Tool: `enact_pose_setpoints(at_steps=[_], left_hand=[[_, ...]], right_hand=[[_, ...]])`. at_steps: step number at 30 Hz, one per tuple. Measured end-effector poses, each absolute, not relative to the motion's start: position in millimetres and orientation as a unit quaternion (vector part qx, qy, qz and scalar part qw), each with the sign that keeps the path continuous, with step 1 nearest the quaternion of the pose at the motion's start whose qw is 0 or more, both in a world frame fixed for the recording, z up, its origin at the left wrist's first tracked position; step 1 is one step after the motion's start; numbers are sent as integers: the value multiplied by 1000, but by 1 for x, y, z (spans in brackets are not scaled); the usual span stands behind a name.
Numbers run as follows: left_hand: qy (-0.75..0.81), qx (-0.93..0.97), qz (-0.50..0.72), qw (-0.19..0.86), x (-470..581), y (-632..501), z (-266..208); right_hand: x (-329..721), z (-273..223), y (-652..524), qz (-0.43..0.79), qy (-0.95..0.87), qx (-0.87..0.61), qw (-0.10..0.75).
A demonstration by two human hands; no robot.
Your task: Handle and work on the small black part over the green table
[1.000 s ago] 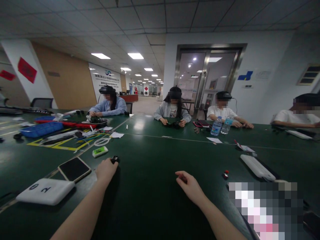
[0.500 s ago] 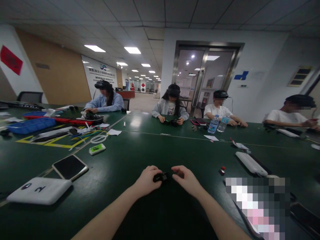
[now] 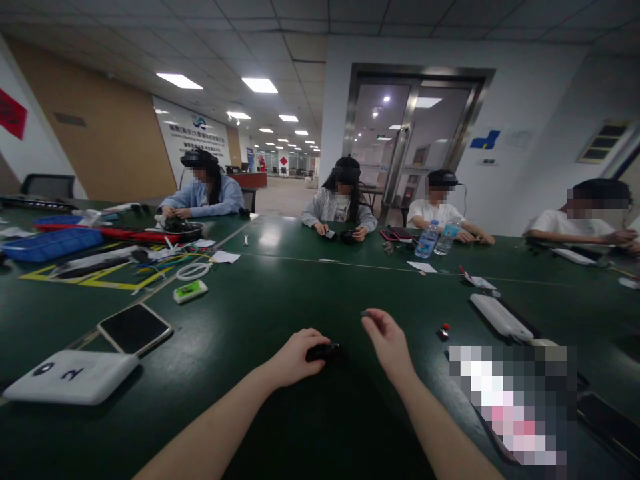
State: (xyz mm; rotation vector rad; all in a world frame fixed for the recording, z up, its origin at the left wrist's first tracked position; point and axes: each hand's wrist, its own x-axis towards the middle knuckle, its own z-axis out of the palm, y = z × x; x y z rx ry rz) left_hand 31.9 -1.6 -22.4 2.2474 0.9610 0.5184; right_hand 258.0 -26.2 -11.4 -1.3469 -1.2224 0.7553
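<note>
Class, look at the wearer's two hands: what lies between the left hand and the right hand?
The head view shows a black object gripped by the left hand; beyond it, bare green tabletop reaches the right hand.

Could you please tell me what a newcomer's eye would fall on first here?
Probably the left grip, at lower centre, holding a small black object, and the right grip beside it, pinching a tiny item too small to identify. After that, perhaps the blue tray on the green table, at the picture's far left.
</note>
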Motion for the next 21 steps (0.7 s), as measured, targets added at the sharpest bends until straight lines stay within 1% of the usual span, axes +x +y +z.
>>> enact_pose_setpoints(at_steps=[1, 2, 5, 10, 13, 17, 21], left_hand=[[368, 851, 194, 320, 32, -3, -21], [369, 850, 191, 323, 31, -4, -20], [366, 854, 187, 319, 30, -6, -16], [369, 848, 181, 335, 28, -5, -19], [373, 844, 181, 340, 28, -3, -22], [381, 844, 175, 335, 30, -4, -20], [389, 846, 168, 324, 32, -6, -15]], right_hand=[[267, -16, -22, 325, -412, -588, 615], [275, -20, -18, 347, -323, -595, 649], [289, -29, -14, 375, -270, -600, 653], [287, -28, -17, 403, -270, -587, 648], [287, -27, -18, 424, -266, -567, 654], [292, -35, -14, 489, -241, -529, 650], [291, -38, -12, 517, -212, -502, 660]])
